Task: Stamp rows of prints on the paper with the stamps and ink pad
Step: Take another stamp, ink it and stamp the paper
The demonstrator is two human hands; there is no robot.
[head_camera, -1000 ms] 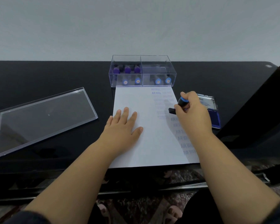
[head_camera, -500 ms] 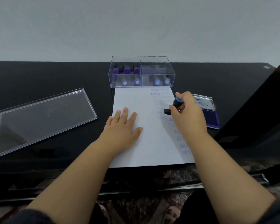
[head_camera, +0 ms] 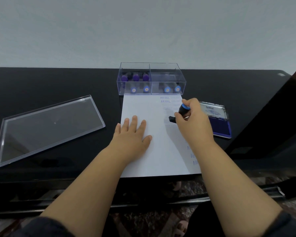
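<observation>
The right hand (head_camera: 194, 123) has its fingers clamped round a black stamp with a blue cap (head_camera: 182, 112), its base at or just above the white paper sheet (head_camera: 154, 151) beside faint "AIR MAIL" prints. The left hand (head_camera: 132, 135) lies flat, fingers straight, pinning the sheet on the black surface (head_camera: 58, 82). Tilted pressure would likely leave a patchy print; too little ink from the open blue ink pad (head_camera: 220, 124) would fade it; a lifted palm lets the paper slide.

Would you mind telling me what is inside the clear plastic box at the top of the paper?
The clear box has two compartments. The left holds three purple-capped stamps and two blue-capped stamps; the right holds two more blue-capped ones. Their print faces cannot be seen.
</observation>
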